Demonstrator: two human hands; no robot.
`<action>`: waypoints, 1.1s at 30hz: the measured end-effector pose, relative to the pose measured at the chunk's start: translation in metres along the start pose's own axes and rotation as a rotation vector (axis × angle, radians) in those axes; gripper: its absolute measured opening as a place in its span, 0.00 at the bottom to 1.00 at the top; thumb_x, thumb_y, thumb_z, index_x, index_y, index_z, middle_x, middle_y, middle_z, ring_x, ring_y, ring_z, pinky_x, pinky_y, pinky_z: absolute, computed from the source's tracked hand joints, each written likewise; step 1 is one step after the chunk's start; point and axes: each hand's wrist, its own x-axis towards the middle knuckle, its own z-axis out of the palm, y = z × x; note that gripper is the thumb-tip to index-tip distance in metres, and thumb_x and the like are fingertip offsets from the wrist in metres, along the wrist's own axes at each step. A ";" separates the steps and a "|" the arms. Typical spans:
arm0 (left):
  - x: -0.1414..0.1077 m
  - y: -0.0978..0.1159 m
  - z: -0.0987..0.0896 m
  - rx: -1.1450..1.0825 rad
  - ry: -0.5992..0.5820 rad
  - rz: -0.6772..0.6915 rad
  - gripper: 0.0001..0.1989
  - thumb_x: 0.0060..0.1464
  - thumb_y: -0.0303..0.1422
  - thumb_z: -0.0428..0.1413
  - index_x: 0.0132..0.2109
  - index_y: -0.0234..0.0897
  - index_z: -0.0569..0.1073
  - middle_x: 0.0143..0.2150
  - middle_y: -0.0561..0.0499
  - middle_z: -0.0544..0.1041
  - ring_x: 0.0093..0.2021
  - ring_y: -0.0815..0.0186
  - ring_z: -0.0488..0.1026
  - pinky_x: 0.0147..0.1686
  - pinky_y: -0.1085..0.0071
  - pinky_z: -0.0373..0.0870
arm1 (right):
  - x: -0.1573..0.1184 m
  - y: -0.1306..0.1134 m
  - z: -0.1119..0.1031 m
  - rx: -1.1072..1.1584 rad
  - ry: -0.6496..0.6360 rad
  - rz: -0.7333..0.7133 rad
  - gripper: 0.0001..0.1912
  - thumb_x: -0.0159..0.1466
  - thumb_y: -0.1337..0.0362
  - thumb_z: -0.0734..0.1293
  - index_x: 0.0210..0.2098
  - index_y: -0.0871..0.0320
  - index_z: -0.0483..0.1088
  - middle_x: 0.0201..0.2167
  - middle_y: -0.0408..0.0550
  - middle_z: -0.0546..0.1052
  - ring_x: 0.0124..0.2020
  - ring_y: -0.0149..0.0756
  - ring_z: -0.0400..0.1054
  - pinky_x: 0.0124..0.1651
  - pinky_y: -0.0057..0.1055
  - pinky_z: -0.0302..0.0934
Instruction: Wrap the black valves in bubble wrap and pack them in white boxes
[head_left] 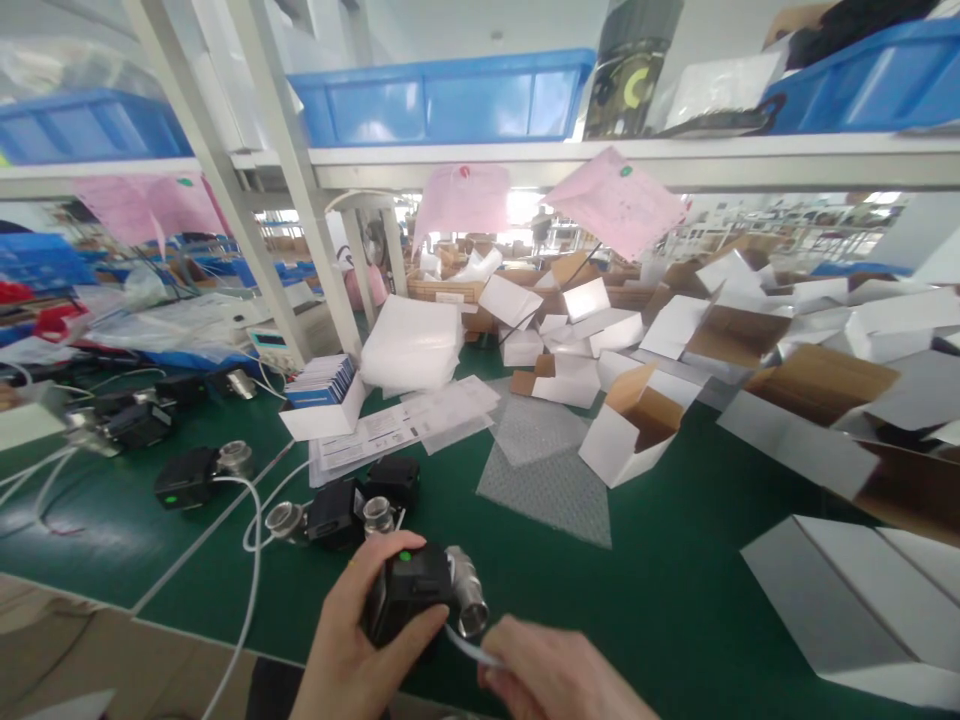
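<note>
Near the front edge of the green table, my left hand point(367, 625) is wrapped round a black box-shaped device point(420, 585) with a green dot on top. A silver metal fitting point(469, 595) sticks out of its right side. My right hand point(551, 665) is closed on the device's pale cable point(472, 650), just right of and below the fitting. Just behind the held device lie more black devices point(337, 512) with metal fittings. Another one point(187, 477) rests farther left with a white cable.
Open white boxes point(634, 425) crowd the right side and back. Bubble wrap point(551, 480) and printed sheets point(405, 425) lie mid-table. A white box of blue booklets point(322, 405) stands beside a white foam stack point(412, 340). Above runs a shelf point(525, 160) with blue bins point(442, 100).
</note>
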 end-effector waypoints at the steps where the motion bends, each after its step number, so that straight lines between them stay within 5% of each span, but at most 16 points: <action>1: -0.001 0.000 0.002 -0.013 -0.041 -0.024 0.18 0.44 0.40 0.70 0.44 0.44 0.81 0.47 0.50 0.81 0.51 0.50 0.75 0.53 0.65 0.71 | 0.001 -0.007 -0.014 -0.053 0.103 -0.036 0.10 0.71 0.59 0.61 0.35 0.53 0.70 0.32 0.44 0.73 0.30 0.34 0.64 0.33 0.29 0.52; 3: -0.004 0.001 0.004 -0.134 -0.139 -0.144 0.22 0.42 0.44 0.72 0.44 0.44 0.80 0.42 0.51 0.81 0.42 0.55 0.77 0.41 0.69 0.73 | 0.009 -0.011 -0.032 -0.069 0.278 -0.049 0.14 0.73 0.58 0.59 0.31 0.54 0.66 0.30 0.44 0.71 0.31 0.35 0.64 0.36 0.30 0.54; 5: -0.008 0.005 0.006 -0.334 -0.195 -0.299 0.28 0.41 0.51 0.72 0.47 0.45 0.78 0.39 0.53 0.81 0.35 0.59 0.76 0.32 0.72 0.72 | 0.019 -0.002 -0.032 0.012 0.304 -0.004 0.17 0.73 0.57 0.60 0.28 0.55 0.63 0.28 0.42 0.69 0.31 0.34 0.62 0.36 0.29 0.54; 9: -0.010 0.011 0.013 -0.621 -0.076 -0.522 0.31 0.44 0.57 0.70 0.50 0.47 0.74 0.42 0.53 0.83 0.40 0.59 0.79 0.36 0.73 0.74 | 0.024 0.038 0.015 0.080 0.228 0.004 0.15 0.74 0.60 0.59 0.32 0.55 0.68 0.29 0.43 0.74 0.33 0.36 0.68 0.37 0.29 0.59; 14: -0.004 0.000 0.023 -0.568 -0.035 -0.552 0.32 0.49 0.59 0.65 0.55 0.48 0.70 0.38 0.55 0.80 0.32 0.63 0.76 0.25 0.76 0.68 | 0.013 0.062 0.060 -0.336 0.462 -0.058 0.10 0.73 0.66 0.59 0.37 0.54 0.70 0.31 0.49 0.77 0.27 0.38 0.70 0.30 0.31 0.52; 20: -0.001 -0.009 0.031 -0.346 -0.100 -0.412 0.30 0.49 0.57 0.66 0.52 0.45 0.72 0.40 0.53 0.80 0.36 0.59 0.78 0.26 0.75 0.70 | 0.013 0.032 0.022 -0.711 0.595 -0.447 0.15 0.72 0.72 0.60 0.30 0.54 0.65 0.22 0.44 0.74 0.20 0.31 0.66 0.23 0.29 0.52; 25: 0.006 -0.003 0.037 -0.315 -0.225 -0.423 0.29 0.48 0.56 0.67 0.49 0.43 0.74 0.36 0.54 0.79 0.30 0.64 0.74 0.23 0.77 0.64 | 0.004 0.020 -0.012 -0.854 0.661 -0.506 0.19 0.73 0.64 0.65 0.24 0.54 0.65 0.19 0.43 0.71 0.18 0.33 0.64 0.20 0.31 0.58; 29: 0.014 0.003 0.047 -0.266 -0.403 -0.453 0.25 0.51 0.54 0.64 0.48 0.43 0.75 0.32 0.56 0.75 0.25 0.69 0.68 0.19 0.81 0.55 | -0.009 0.027 -0.023 -0.583 0.721 -0.457 0.18 0.71 0.51 0.70 0.51 0.58 0.74 0.42 0.54 0.83 0.40 0.41 0.80 0.41 0.29 0.76; 31: 0.020 0.007 0.054 -0.198 -0.464 -0.401 0.22 0.53 0.52 0.62 0.47 0.42 0.75 0.32 0.55 0.74 0.25 0.68 0.69 0.18 0.80 0.55 | -0.016 0.035 -0.022 -0.426 0.658 -0.456 0.22 0.70 0.56 0.72 0.62 0.53 0.71 0.51 0.51 0.82 0.48 0.40 0.80 0.50 0.26 0.75; 33: 0.030 0.009 0.062 -0.106 -0.530 -0.279 0.20 0.60 0.52 0.54 0.45 0.40 0.76 0.35 0.52 0.77 0.28 0.65 0.73 0.18 0.77 0.61 | -0.022 0.046 -0.018 -0.258 0.672 -0.406 0.20 0.69 0.61 0.73 0.60 0.46 0.73 0.50 0.46 0.82 0.48 0.39 0.80 0.52 0.25 0.74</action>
